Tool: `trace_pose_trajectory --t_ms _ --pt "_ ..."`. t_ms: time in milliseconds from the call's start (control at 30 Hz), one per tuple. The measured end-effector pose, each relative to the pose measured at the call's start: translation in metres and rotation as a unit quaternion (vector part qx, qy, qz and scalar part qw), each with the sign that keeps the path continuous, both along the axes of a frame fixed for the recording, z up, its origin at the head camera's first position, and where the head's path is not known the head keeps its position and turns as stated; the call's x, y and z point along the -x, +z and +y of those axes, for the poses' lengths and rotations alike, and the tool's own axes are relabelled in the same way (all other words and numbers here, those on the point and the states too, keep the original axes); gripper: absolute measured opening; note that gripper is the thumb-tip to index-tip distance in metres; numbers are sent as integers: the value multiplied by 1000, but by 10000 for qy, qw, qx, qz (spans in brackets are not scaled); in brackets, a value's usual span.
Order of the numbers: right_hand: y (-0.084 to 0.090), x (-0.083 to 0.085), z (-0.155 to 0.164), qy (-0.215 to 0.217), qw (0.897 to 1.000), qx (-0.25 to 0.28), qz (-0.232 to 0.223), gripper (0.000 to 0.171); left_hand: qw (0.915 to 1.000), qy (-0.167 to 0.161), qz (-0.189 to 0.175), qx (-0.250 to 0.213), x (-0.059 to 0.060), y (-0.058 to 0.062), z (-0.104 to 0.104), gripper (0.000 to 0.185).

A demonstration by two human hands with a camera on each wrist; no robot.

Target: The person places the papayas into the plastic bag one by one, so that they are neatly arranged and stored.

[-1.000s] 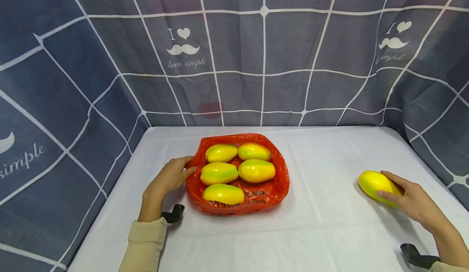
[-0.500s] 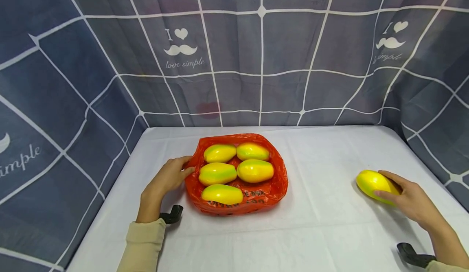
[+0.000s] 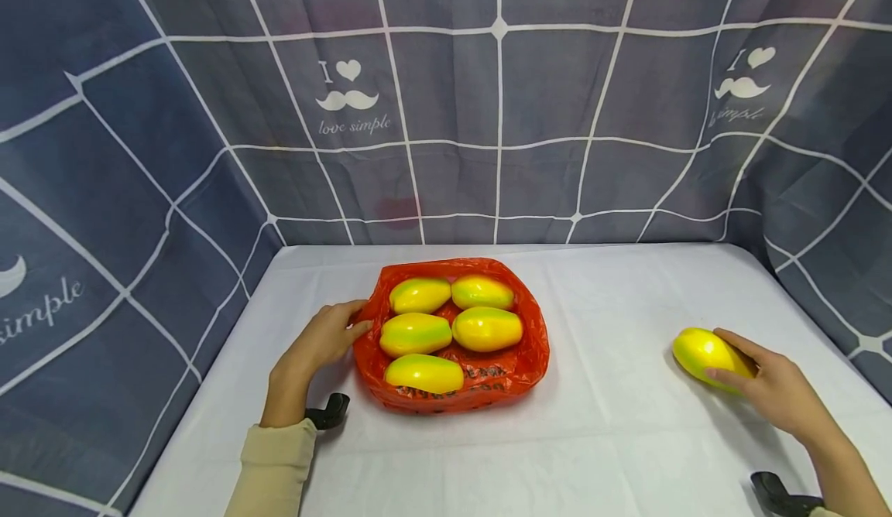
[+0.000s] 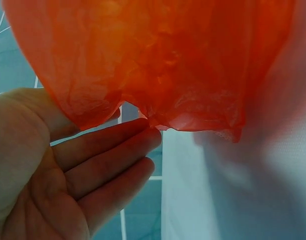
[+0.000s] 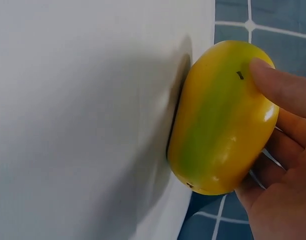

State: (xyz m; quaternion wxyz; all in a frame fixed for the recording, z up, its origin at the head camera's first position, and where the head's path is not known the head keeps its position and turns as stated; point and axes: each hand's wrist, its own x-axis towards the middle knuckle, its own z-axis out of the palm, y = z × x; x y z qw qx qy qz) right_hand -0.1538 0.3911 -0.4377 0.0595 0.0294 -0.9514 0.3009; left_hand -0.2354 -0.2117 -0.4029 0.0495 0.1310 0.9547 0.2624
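Note:
A red plastic bag (image 3: 512, 378) lies wide open on the table, with several glossy yellow-green papayas (image 3: 486, 329) in it. At the bag's left side, my left hand (image 3: 322, 340) holds its rim between thumb and fingers. In the left wrist view, the thin red plastic hangs over the fingers (image 4: 110, 162) and hides part of the hand. Far to the right, my right hand (image 3: 783, 389) grips a single papaya (image 3: 704, 353), thumb on the near side and fingers round the far side. The right wrist view has this papaya (image 5: 217, 120) at the cloth; whether it touches is hard to tell.
White cloth (image 3: 599, 416) covers the table and runs between the bag and the right hand. Grey-blue checked curtains (image 3: 543, 83) stand behind the table and along both sides. A black wrist mount (image 3: 327, 411) sits at each wrist.
My right hand and the papaya in it have shifted slightly left. The left hand stays at the bag's rim, and the bag has not moved. The head view has tilted a little.

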Motion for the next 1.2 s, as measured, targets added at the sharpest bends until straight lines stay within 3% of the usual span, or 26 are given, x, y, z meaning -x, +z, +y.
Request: trace_pose_trajectory --t_ms 133,500,867,1200 --pt "4 0 -11 158 9996 -84 200 69 9999 40 -84 -37 -1 -1 1 46" --pt "30 4 -54 581 9902 -19 1269 64 9999 28 -107 -50 -1 -1 1 46" --pt "63 5 -101 1070 9827 259 1492 69 9999 52 -92 -92 -2 0 1 45" --pt "72 9 -152 1509 9693 289 1918 70 9999 -37 52 -133 -1 -1 0 44"
